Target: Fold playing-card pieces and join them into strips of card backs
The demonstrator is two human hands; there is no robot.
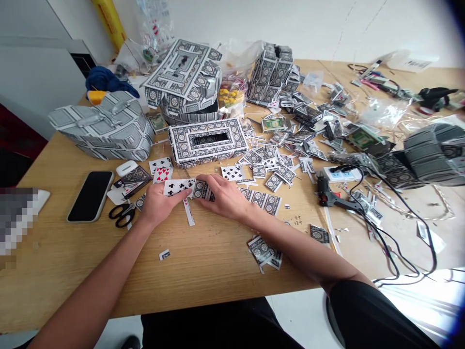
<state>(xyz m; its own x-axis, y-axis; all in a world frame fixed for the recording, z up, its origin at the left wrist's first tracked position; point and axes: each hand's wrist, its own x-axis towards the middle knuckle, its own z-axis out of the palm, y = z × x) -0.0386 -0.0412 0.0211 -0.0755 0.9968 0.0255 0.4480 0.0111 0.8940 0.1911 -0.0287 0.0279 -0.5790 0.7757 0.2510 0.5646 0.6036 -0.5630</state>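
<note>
My left hand (159, 206) pinches the left end of a face-up club card (178, 187) over the wooden table. My right hand (223, 196) is closed on a patterned card piece (202, 189) that meets or overlaps the club card's right end. A strip of joined patterned cards (263, 201) extends to the right from beneath my right hand. Just below the club card lies a narrow white strip (189, 213). Behind my hands stands a patterned box with a slot (209, 140). Whether the held pieces are joined is hidden by my fingers.
Scissors (122, 214) and a phone (90, 196) lie at left. A glue gun (336, 198) with black cables rests at right by a power strip (341, 173). Card-built bags (109, 126) and boxes, plus heaped cards (308, 116), fill the back. Loose cards (265, 252) lie near the front.
</note>
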